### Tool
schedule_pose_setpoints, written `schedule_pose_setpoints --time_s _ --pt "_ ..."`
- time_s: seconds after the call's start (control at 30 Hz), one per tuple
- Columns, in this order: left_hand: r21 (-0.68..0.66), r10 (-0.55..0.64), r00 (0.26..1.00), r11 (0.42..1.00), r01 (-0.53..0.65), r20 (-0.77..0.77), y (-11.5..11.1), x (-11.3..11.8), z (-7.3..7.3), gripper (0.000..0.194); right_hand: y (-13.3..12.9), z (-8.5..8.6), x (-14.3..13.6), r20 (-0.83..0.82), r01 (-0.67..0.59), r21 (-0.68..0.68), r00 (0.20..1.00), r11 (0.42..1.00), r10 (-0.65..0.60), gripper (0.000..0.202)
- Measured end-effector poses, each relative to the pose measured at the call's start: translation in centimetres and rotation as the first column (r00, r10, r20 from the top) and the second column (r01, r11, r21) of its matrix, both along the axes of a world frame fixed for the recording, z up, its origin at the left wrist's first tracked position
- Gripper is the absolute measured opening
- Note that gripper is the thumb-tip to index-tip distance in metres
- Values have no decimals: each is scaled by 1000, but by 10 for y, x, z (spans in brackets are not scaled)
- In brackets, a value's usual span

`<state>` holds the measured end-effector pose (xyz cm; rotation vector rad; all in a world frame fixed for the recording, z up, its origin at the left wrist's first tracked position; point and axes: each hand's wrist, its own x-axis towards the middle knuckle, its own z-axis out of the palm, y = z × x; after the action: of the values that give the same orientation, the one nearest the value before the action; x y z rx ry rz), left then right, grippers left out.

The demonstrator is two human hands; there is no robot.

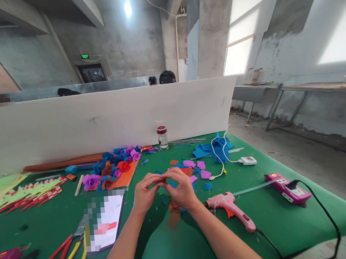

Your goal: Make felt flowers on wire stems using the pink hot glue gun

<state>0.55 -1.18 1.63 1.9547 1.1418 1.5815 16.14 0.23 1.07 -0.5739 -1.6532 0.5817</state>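
Observation:
My left hand (146, 192) and my right hand (182, 189) meet over the middle of the table. Between their pinched fingertips is a small brown rolled piece (164, 181), mostly hidden by the fingers. Brown petal pieces (174, 219) lie just below my hands. Purple petal pieces (205, 174) and blue ones (207, 186) are scattered beyond and to the right of my right hand. A pink glue gun (227, 205) with a clear glue stick in its back lies right of my right wrist.
Finished flowers (123, 166) rest on an orange sheet at left. A phone (107, 222), red- and yellow-handled pliers (71, 247), a glass jar (162, 138), a white cable (223, 153) and a purple power strip (288, 190) lie about the green table (255, 183). A white partition (115, 120) stands behind.

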Motion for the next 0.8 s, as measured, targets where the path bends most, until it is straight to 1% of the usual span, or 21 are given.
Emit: schedule_pose_setpoints --time_s 0.3,0.5,0.67,0.73,0.8 --pt "-45 21 1000 999 -22 -9 -1 0 -1 12 0 0 0 13 24 5 1000 1000 -24 17" --pt "-53 3 1000 999 -2 13 -2 2 3 11 -1 1 0 7 -8 -3 1000 1000 8 16" --pt "-64 -4 999 998 8 49 -2 3 2 15 -2 2 1 5 -20 4 1000 1000 20 12" --pt "-85 11 998 996 -6 67 -2 2 1 14 -3 3 3 -19 -40 -7 999 999 40 19" --pt "-103 47 996 994 -38 78 -2 2 1 12 -3 5 5 -72 -57 -57 996 997 53 27"
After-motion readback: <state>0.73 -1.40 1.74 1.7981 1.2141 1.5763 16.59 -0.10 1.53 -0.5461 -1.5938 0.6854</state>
